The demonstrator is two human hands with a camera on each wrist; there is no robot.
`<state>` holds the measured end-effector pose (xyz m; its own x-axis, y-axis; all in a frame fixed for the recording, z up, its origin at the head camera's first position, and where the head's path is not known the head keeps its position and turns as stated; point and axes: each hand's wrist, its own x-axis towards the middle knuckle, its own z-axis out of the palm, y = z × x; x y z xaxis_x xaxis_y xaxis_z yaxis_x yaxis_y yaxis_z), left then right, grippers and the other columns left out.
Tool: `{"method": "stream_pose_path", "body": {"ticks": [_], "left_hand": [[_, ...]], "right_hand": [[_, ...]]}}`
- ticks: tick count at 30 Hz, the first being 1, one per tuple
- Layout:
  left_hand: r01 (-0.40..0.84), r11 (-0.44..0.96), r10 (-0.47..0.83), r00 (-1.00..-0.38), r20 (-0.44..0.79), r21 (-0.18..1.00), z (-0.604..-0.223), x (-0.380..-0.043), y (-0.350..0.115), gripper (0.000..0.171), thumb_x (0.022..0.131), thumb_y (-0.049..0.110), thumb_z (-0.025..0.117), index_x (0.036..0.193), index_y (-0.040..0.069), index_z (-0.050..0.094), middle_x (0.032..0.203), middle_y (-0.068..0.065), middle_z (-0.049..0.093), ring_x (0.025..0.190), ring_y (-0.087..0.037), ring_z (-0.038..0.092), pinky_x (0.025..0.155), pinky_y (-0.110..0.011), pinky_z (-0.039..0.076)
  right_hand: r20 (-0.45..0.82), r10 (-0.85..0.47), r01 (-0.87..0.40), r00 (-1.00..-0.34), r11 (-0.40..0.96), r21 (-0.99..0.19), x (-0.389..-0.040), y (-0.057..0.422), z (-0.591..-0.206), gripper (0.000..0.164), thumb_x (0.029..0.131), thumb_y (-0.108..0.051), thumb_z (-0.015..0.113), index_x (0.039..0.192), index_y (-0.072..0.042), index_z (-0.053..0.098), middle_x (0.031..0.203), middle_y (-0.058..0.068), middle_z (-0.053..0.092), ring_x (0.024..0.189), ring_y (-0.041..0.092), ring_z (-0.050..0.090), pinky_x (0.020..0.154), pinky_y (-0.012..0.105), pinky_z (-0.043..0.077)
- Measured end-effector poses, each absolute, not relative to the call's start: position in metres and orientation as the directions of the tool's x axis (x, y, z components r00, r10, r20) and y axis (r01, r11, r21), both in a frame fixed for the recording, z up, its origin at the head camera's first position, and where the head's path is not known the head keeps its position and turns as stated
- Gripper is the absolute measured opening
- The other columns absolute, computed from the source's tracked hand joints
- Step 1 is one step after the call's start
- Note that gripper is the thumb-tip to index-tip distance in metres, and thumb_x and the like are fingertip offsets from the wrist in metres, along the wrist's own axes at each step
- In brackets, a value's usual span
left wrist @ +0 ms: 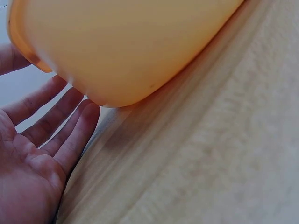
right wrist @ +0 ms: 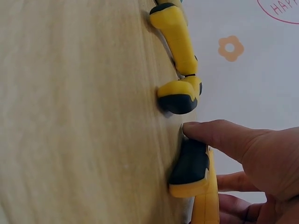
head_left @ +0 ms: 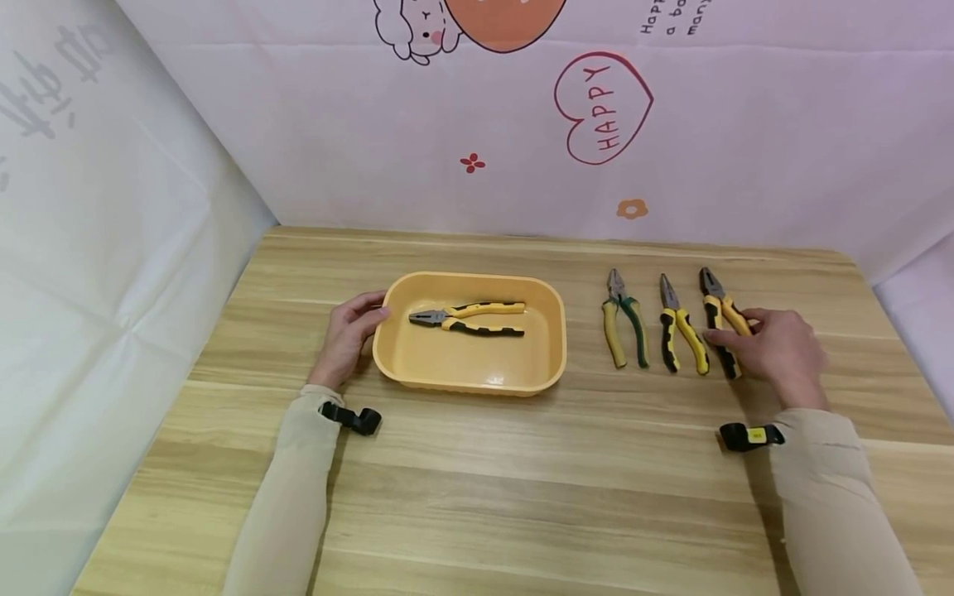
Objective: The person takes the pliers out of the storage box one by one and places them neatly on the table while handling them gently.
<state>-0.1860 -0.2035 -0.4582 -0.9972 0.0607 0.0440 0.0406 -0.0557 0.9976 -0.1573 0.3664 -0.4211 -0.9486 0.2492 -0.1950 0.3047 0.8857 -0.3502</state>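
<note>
In the head view, my left hand (head_left: 346, 339) is at the left end of a yellow plastic tub (head_left: 469, 387). Its nearly straight fingers (left wrist: 79, 126) touch the outer wall, and its thumb lies at the rim. Inside the tub lies a pair of pliers (head_left: 484, 310) with yellow and black handles, jaws to the left. At the right, my right hand (head_left: 790, 352) grips combination pliers (head_left: 713, 284) by their yellow and black handles. The thumb is on the black handle (right wrist: 189, 161) in the right wrist view; the other fingers are partly hidden.
Left of the held pliers lie yellow-and-black long-nose pliers (head_left: 668, 291) and pliers with green and yellowish handles (head_left: 614, 284). All are on a wooden table (head_left: 537, 497). A printed white sheet (head_left: 335, 141) rises behind the table, another white sheet stands left.
</note>
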Motion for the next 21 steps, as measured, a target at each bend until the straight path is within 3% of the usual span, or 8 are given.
{"method": "stream_pose_path", "body": {"ticks": [12,21], "left_hand": [[0.033,-0.07,0.054,-0.998,0.037,0.997,-0.4589,-0.1868,-0.2035,0.041,0.097,0.004,0.061,0.133,-0.016,0.056,0.121,-0.017,0.063,0.1,-0.013,0.066,0.085,-0.023,0.057],[0.034,-0.069,0.058,-0.998,0.038,0.997,-0.4593,-0.1868,-0.2034,0.04,0.098,0.004,0.06,0.133,-0.016,0.055,0.123,-0.02,0.063,0.101,-0.015,0.066,0.086,-0.024,0.057]], "right_hand": [[-0.222,0.242,0.307,-0.945,0.888,-0.341,-0.1582,0.3642,-0.4175,0.093,0.09,-0.068,0.061,0.148,0.004,0.045,0.134,0.037,0.051,0.104,0.05,0.058,0.053,0.038,0.044],[-0.257,0.244,0.321,-0.935,0.892,-0.32,-0.1581,0.3634,-0.4165,0.096,0.091,-0.07,0.057,0.15,0.004,0.041,0.137,0.039,0.047,0.11,0.056,0.054,0.055,0.041,0.046]]}}
